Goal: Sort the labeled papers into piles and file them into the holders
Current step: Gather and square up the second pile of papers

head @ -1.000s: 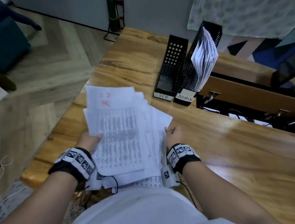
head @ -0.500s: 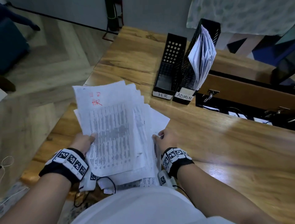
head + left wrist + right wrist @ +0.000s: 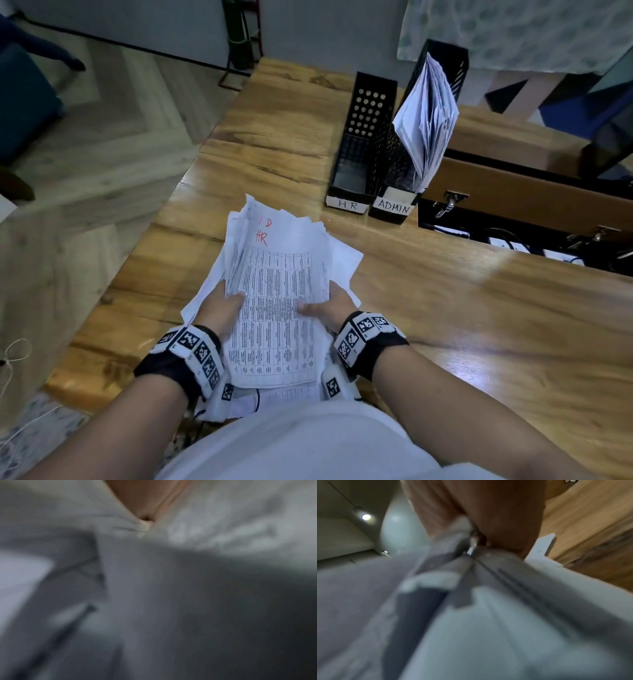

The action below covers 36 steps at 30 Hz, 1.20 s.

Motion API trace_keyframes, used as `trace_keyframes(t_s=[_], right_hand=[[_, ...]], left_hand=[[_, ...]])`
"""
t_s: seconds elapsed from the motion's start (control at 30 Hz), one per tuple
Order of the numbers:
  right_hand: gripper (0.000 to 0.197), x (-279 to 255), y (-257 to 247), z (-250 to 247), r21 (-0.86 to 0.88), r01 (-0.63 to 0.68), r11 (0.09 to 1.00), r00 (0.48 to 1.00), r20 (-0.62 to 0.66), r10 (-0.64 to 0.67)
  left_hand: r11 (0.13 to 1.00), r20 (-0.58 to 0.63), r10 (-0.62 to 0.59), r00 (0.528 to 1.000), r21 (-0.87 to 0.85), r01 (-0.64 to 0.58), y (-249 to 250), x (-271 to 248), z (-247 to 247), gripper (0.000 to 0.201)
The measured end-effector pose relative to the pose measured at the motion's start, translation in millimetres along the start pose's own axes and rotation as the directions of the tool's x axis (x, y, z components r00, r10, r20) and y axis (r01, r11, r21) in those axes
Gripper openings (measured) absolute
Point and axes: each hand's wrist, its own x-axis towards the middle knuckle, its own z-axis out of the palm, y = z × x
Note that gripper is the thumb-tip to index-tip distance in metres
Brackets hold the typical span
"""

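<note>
Black ADMIN holder (image 3: 394, 192), upper right, already holds papers; the HR holder (image 3: 356, 161) beside it looks empty. Both hands, left hand (image 3: 224, 310) and right hand (image 3: 330, 305), grip the HR-marked stack (image 3: 277, 291) at centre frame (filing still remains).

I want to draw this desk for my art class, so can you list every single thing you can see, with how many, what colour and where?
stack of papers: one bundle, white with grey print and red "HR" writing on top, near edge of the table, held up between both hands
loose sheets: a few, white, under the stack
HR holder: one, black, far side, looks empty
ADMIN holder: one, black, right of the HR holder, touching it
filed papers: one bunch, white, standing in the ADMIN holder
table: one, brown wood
case: one, brown with metal latches, right of the holders
left hand: grips the stack's left edge
right hand: grips its right edge
</note>
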Motion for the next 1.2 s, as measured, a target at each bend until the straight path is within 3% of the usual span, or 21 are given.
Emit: trace_keyframes(t_s=[0.07,0.13,0.23,0.33,0.47,0.6,0.67,0.8,0.93,1.07,1.2], right_hand=[[0.038,-2.0,-0.7,-7.7,0.120,-0.013,0.993,0.998,-0.055,0.020],[0.031,-4.0,-2.1,-24.8,0.171,-0.046,0.984,0.994,-0.089,0.062],[0.036,-3.9,6.6,-54.0,0.137,-0.136,0.981,0.982,-0.110,0.151],[0.035,-13.6,13.7,-60.1,0.013,-0.212,0.977,0.965,-0.152,0.212],[0.018,-28.2,10.0,-44.1,0.035,-0.170,0.985,0.976,-0.133,0.173],[0.023,-28.1,8.8,-34.3,0.019,-0.119,0.993,0.980,-0.157,0.120],[0.034,-23.1,13.0,-31.4,-0.041,-0.121,0.992,0.974,-0.199,0.111],[0.053,-17.9,15.4,-19.6,-0.283,-0.072,0.957,0.980,-0.196,0.015],[0.042,-23.3,9.3,-11.1,-0.601,0.028,0.799,0.988,-0.105,-0.114],[0.046,-28.7,7.2,-1.7,-0.677,-0.039,0.735,0.976,-0.184,-0.117],[0.035,-31.3,1.0,3.7,-0.605,-0.126,0.786,0.955,-0.289,-0.069]], left_hand=[[0.991,0.019,0.002,1.000,-0.131,0.001,-2.2,0.3,-1.9,0.040],[0.986,-0.065,0.010,0.998,-0.163,-0.021,-1.6,4.9,-9.3,0.042],[0.996,-0.182,0.068,0.981,0.063,-0.058,-1.6,12.1,-22.0,0.038],[0.938,-0.149,0.176,0.973,0.325,-0.120,-8.4,17.3,-21.5,0.038],[0.934,-0.099,0.143,0.985,0.342,-0.101,-13.0,12.2,-9.2,0.038],[0.966,-0.143,0.084,0.986,0.254,-0.046,-14.1,15.4,-11.2,0.030],[0.961,-0.141,0.125,0.982,0.263,-0.084,-13.9,17.7,-13.3,0.036],[0.860,-0.055,0.211,0.976,0.484,-0.159,-12.2,18.8,-11.7,0.032],[0.763,0.011,0.193,0.981,0.627,-0.158,-9.8,22.6,-11.7,0.022],[0.728,0.015,0.183,0.983,0.670,-0.146,-10.9,21.3,-11.8,0.019],[0.752,0.041,0.189,0.981,0.637,-0.172,-14.7,23.4,-14.9,0.015]])
